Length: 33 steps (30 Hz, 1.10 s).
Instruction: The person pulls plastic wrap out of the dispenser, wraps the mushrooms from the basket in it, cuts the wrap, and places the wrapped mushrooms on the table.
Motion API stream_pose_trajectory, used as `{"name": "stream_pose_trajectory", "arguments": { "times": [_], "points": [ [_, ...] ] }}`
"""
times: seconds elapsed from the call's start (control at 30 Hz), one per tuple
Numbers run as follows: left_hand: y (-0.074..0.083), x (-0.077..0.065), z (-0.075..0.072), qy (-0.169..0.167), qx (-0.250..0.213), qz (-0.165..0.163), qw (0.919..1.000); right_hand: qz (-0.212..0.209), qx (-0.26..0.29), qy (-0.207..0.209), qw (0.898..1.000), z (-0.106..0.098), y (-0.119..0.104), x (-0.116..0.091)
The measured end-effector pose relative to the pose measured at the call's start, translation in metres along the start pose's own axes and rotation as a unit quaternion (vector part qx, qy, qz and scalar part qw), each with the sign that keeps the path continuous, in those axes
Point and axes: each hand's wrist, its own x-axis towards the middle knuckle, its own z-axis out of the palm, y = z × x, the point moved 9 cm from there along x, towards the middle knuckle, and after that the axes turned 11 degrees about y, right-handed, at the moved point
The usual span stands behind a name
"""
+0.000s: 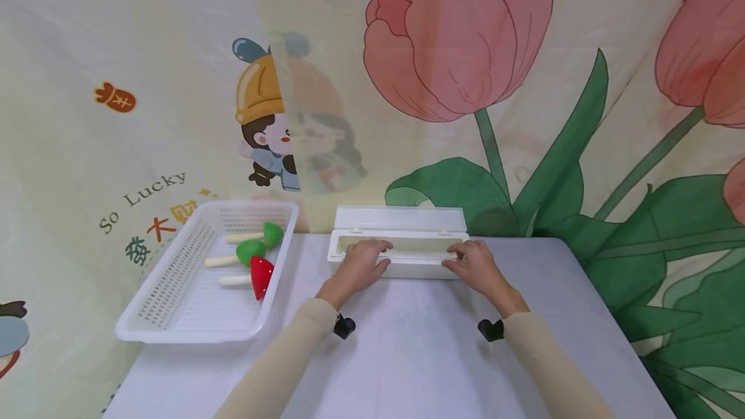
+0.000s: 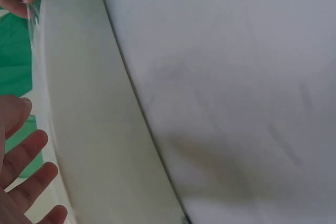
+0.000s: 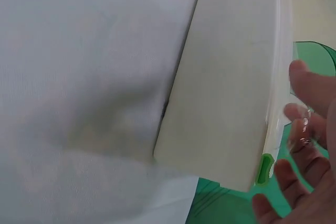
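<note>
A long white box (image 1: 401, 269) stands at the back of the table, its hinged lid (image 1: 401, 218) raised behind it. My left hand (image 1: 362, 265) is at the box's front left edge, thumb and fingers apart; the left wrist view shows these fingers (image 2: 37, 140) spread, with nothing visible gripped. Over the front right edge, my right hand (image 1: 474, 267) seems to pinch a strip of clear plastic film (image 2: 34, 17). The right wrist view shows a shiny glint among the right fingers (image 3: 286, 174), beside a small green piece (image 3: 264, 169) at the box's end.
A white perforated basket (image 1: 130, 328) at the left holds two green-topped toys (image 1: 251, 252) and a red-capped toy mushroom (image 1: 262, 278). The white-covered table (image 1: 419, 354) extends in front of the box. A printed curtain (image 1: 174, 31) hangs behind.
</note>
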Motion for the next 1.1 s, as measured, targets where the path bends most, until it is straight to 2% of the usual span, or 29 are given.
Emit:
{"name": "stream_pose_trajectory", "arguments": {
  "times": [0.23,0.43,0.6,0.7,0.77,0.9,1.1],
  "points": [
    [0.015,0.002,0.002,-0.015,0.013,0.017,0.9997,0.028,-0.004,-0.028,0.999,0.006,-0.006,0.0],
    [0.017,-0.002,-0.001,-0.011,0.014,0.023,0.9996,-0.002,0.012,-0.03,0.999,0.005,-0.012,-0.001],
    [0.013,-0.006,-0.003,-0.008,0.02,0.022,0.9995,-0.042,0.047,0.011,0.998,-0.007,-0.02,0.003],
    [0.01,-0.008,-0.005,-0.003,0.016,0.023,0.9996,-0.033,0.069,0.029,0.997,-0.009,-0.023,0.009],
    [0.007,-0.01,-0.007,0.007,0.012,0.026,0.9996,-0.02,0.065,0.015,0.998,-0.003,-0.024,0.014],
    [0.0,-0.016,-0.018,0.043,-0.003,0.024,0.9988,0.002,0.022,-0.036,0.999,0.018,-0.024,0.019],
    [-0.016,-0.026,-0.038,0.097,-0.031,0.008,0.9948,0.066,-0.014,-0.084,0.994,0.038,-0.017,0.019]
  ]
}}
